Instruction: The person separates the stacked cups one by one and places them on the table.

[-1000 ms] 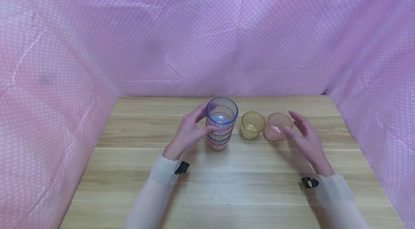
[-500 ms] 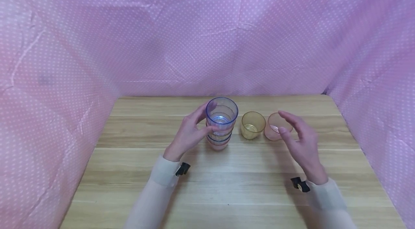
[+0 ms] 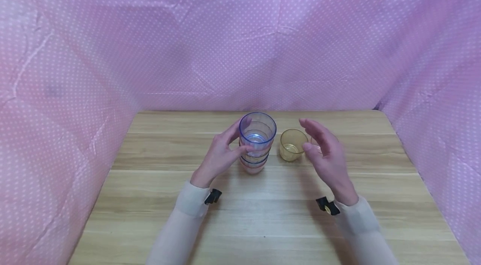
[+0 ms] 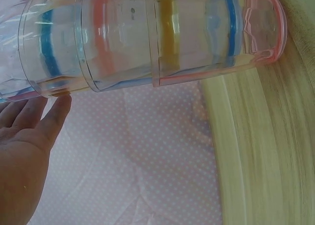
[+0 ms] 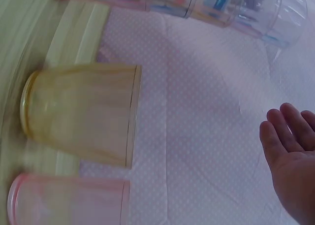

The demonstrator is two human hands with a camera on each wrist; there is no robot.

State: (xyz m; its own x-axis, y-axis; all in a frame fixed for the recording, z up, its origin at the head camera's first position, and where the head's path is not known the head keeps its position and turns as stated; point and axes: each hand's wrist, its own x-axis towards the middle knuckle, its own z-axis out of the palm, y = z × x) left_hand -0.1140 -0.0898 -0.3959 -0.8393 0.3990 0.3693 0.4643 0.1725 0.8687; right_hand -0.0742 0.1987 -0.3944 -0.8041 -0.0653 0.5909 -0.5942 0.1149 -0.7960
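A tall stack of nested clear plastic cups stands upright on the table, a blue-rimmed cup at its top and a pinkish one at its base. My left hand holds the upper part of this stack between thumb and fingers; the left wrist view shows coloured bands through the cup walls. To the right stands a yellow cup. Beside it is a pink cup, mostly hidden behind my right hand in the head view. My right hand hovers above the pink cup, fingers extended, thumb apart, holding nothing.
The wooden table has its far edge against a pink cloth with white dots, which also hangs at both sides. Each wrist wears a pale band with a small black mount attached.
My right hand has moved leftward, from the right side of the pink cup to over it and close to the yellow cup. The left hand and the stack stay in place.
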